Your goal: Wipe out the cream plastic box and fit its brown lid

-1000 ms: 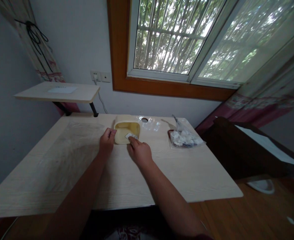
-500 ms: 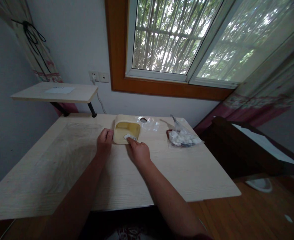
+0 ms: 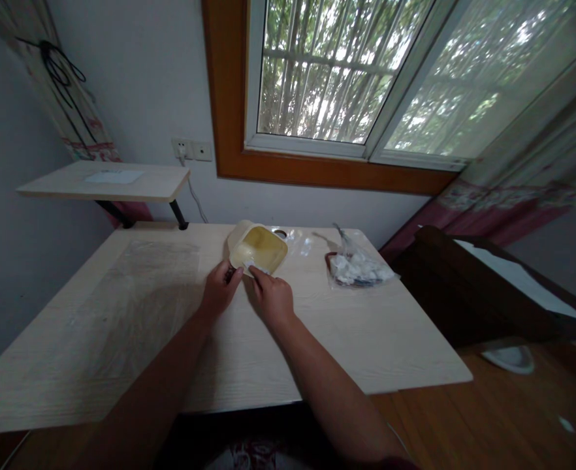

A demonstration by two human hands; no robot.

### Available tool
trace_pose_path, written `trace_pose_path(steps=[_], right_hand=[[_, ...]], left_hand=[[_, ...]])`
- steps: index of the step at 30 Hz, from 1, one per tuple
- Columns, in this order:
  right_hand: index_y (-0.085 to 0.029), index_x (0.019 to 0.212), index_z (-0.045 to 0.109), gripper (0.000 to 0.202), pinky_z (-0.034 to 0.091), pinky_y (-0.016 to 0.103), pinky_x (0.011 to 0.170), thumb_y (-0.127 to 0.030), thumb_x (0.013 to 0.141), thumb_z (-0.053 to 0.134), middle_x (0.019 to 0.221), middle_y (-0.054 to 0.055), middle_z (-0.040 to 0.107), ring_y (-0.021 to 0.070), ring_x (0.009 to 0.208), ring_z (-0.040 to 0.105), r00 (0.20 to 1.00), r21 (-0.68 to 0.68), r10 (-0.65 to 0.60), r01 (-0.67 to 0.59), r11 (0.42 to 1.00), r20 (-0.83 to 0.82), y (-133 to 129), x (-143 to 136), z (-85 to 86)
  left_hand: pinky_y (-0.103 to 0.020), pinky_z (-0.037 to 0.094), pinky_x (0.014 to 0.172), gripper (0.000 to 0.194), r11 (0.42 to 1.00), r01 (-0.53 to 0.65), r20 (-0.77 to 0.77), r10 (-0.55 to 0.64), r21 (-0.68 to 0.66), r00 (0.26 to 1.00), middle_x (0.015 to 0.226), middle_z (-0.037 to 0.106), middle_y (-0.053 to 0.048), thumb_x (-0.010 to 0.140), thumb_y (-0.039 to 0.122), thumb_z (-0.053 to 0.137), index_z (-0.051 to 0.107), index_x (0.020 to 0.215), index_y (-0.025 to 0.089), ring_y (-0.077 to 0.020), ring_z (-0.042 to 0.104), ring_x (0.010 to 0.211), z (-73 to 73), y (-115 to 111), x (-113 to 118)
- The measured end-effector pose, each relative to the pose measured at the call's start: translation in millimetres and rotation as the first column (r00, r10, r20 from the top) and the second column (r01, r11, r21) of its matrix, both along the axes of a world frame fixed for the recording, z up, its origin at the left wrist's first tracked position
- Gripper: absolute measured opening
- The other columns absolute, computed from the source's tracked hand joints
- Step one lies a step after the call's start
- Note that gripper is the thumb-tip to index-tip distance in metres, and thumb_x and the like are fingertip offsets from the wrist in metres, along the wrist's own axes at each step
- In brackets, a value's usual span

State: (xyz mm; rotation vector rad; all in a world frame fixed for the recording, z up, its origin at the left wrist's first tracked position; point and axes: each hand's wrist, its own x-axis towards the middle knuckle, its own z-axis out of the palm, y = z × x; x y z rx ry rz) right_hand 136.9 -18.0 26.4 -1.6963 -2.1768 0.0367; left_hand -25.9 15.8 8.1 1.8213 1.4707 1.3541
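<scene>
A pale yellow container (image 3: pixel 261 247) is tilted near the back middle of the table, its opening turned toward the camera. My left hand (image 3: pixel 220 287) is closed on its lower left edge, thumb on the rim, with something small and dark showing by the fingers. My right hand (image 3: pixel 274 297) is closed at the lower rim, its fingertips on a small white piece (image 3: pixel 250 264) at the container's near edge. The hidden fingertips leave the exact hold on that piece unclear.
A clear plastic bag (image 3: pixel 359 269) of white pieces lies at the right on the wooden table (image 3: pixel 366 339). A raised shelf (image 3: pixel 155 183) with a paper stands at the back left. Behind the container is a round table hole (image 3: pixel 280 234).
The container has turned and tilted, its opening swinging to the right. My left hand has moved right from the container's left side to its near left edge. My right hand has barely moved.
</scene>
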Motion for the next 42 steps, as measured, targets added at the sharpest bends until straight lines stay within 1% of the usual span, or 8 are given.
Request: trace_pose_path(steps=[4, 12, 18, 21, 29, 35, 38, 42], right_hand=[[-0.028, 0.141, 0.052, 0.04, 0.05, 0.024, 0.085, -0.032, 0.104, 0.041, 0.124, 0.006, 0.071, 0.0164, 0.096, 0.072, 1.0, 0.005, 0.026, -0.026, 1.0, -0.006, 0, -2, -1.9], [-0.029, 0.146, 0.045, 0.045, 0.05, 0.025, 0.091, -0.029, 0.101, 0.044, 0.134, 0.002, 0.065, 0.0153, 0.103, 0.07, 0.992, -0.012, 0.108, -0.109, 0.994, -0.062, 1, -6, -8.2], [-0.03, 0.149, 0.041, 0.05, 0.052, 0.026, 0.09, -0.028, 0.099, 0.045, 0.134, 0.001, 0.065, 0.0169, 0.103, 0.07, 0.989, -0.075, 0.149, -0.149, 0.986, -0.003, -1, -8, -7.1], [-0.029, 0.149, 0.04, 0.051, 0.053, 0.028, 0.087, -0.03, 0.098, 0.044, 0.133, 0.002, 0.066, 0.0176, 0.1, 0.071, 0.983, -0.088, 0.176, -0.171, 0.981, 0.049, -3, -9, -3.9], [-0.028, 0.15, 0.036, 0.055, 0.052, 0.03, 0.086, -0.028, 0.095, 0.045, 0.146, 0.006, 0.055, 0.0208, 0.105, 0.069, 0.992, -0.099, 0.069, -0.059, 0.993, 0.103, -3, -6, 2.3], [-0.024, 0.147, 0.039, 0.056, 0.052, 0.034, 0.082, -0.026, 0.092, 0.048, 0.137, 0.01, 0.062, 0.0245, 0.095, 0.071, 0.991, -0.082, -0.052, 0.063, 0.995, 0.121, 0, 0, 2.8], [-0.024, 0.147, 0.04, 0.056, 0.052, 0.034, 0.082, -0.027, 0.091, 0.049, 0.134, 0.009, 0.064, 0.0246, 0.095, 0.071, 0.993, -0.074, -0.043, 0.052, 0.996, 0.112, 0, -1, 2.4], [-0.026, 0.145, 0.042, 0.052, 0.051, 0.033, 0.083, -0.029, 0.094, 0.047, 0.134, 0.008, 0.065, 0.0229, 0.096, 0.071, 0.995, -0.072, 0.049, -0.042, 0.997, 0.088, -4, -6, 1.6]], left_hand=[[-0.024, 0.039, 0.062, 0.027, 0.999, 0.027, 0.014, -0.027, -0.029, 1.0, 0.066, 0.056, 0.002, 0.089, 0.043, 0.053, 0.054, 0.074, 0.02, -0.0136, 0.051, 0.063, -0.6, -2, 3], [-0.025, 0.036, 0.06, 0.036, 0.997, -0.073, -0.023, 0.074, 0.029, 0.997, 0.056, 0.048, 0.003, 0.091, 0.042, 0.052, 0.046, 0.062, 0.021, -0.0132, 0.046, 0.057, 4.7, -5, 2], [-0.026, 0.039, 0.061, 0.029, 0.988, -0.148, 0.027, 0.147, 0.043, 0.989, 0.059, 0.052, 0.002, 0.092, 0.041, 0.05, 0.049, 0.07, 0.022, -0.015, 0.05, 0.06, 1.5, -1, -2], [-0.027, 0.04, 0.064, 0.026, 0.982, -0.168, -0.003, 0.169, 0.09, 0.986, 0.063, 0.054, 0.002, 0.093, 0.04, 0.05, 0.05, 0.073, 0.022, -0.0157, 0.051, 0.063, 1.6, 0, -3], [-0.029, 0.039, 0.066, 0.026, 0.978, -0.152, -0.057, 0.161, 0.144, 0.985, 0.063, 0.051, 0.001, 0.094, 0.038, 0.05, 0.048, 0.073, 0.022, -0.0165, 0.05, 0.064, 5.7, 0, -5], [-0.03, 0.039, 0.066, 0.025, 0.985, -0.112, -0.056, 0.12, 0.133, 0.991, 0.061, 0.051, 0.002, 0.096, 0.035, 0.046, 0.047, 0.074, 0.023, -0.0166, 0.051, 0.063, 7.2, -3, -4], [-0.03, 0.04, 0.066, 0.025, 0.986, -0.117, -0.041, 0.123, 0.114, 0.992, 0.06, 0.051, 0.002, 0.096, 0.036, 0.046, 0.047, 0.075, 0.023, -0.0171, 0.052, 0.063, 7.2, -4, -3], [-0.03, 0.04, 0.065, 0.025, 0.987, -0.111, -0.049, 0.118, 0.119, 0.992, 0.061, 0.051, 0.002, 0.096, 0.036, 0.047, 0.047, 0.075, 0.023, -0.0169, 0.052, 0.062, 6.3, -2, -3]])
